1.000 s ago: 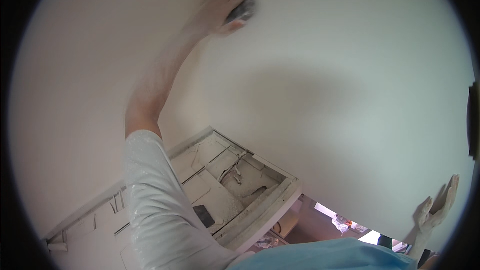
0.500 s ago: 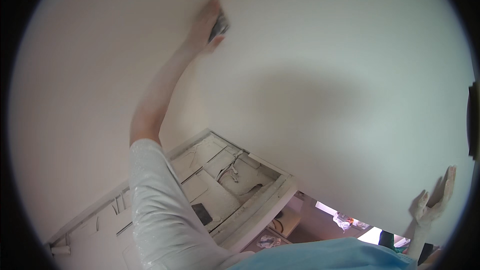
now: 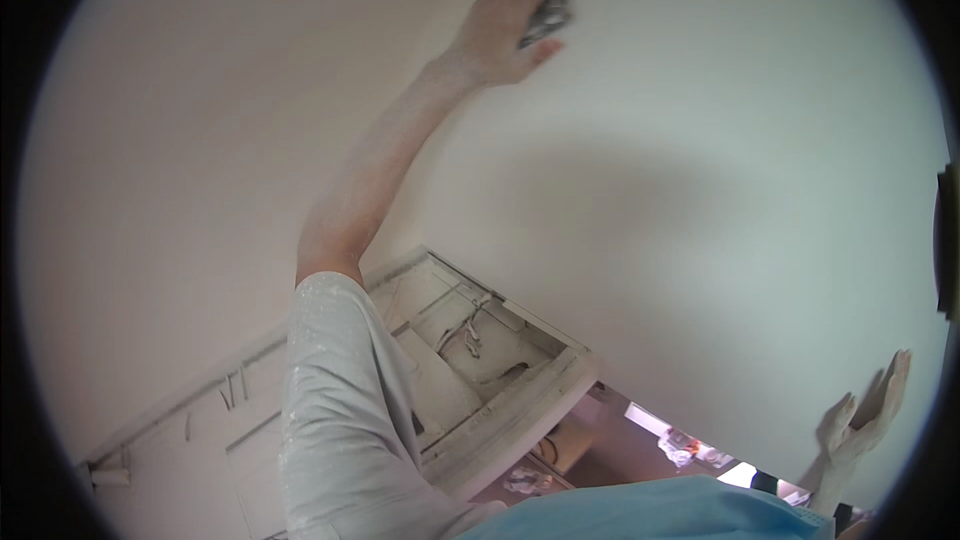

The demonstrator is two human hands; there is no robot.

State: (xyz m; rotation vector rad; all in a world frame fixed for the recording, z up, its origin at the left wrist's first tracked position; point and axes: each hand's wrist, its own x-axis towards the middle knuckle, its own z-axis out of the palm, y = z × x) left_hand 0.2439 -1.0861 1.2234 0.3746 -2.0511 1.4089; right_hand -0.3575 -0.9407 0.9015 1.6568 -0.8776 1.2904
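Note:
At the top of the view, my left hand [image 3: 515, 15] is closed over a dark grey sanding block [image 3: 548, 18], pressed to the white surface near the corner line. The block is blurred, and the palm hides most of it. Pale dust coats the raised forearm. Low on the right, my right hand [image 3: 870, 415] rests against the white wall [image 3: 680, 270], fingers stretched out and thumb apart, holding nothing.
Below the wall is a dusty, pale panelled unit [image 3: 445, 390] with loose wires [image 3: 470, 325] on it. Beyond its edge, shelves and crumpled plastic [image 3: 685, 448] show lower down. A blue face mask [image 3: 650, 510] covers part of the lower edge. Something dark [image 3: 948, 240] stands at the right rim.
My left hand has swept up and to the right along the surface with the sanding block. My right hand has stayed on the wall, slightly lower in view.

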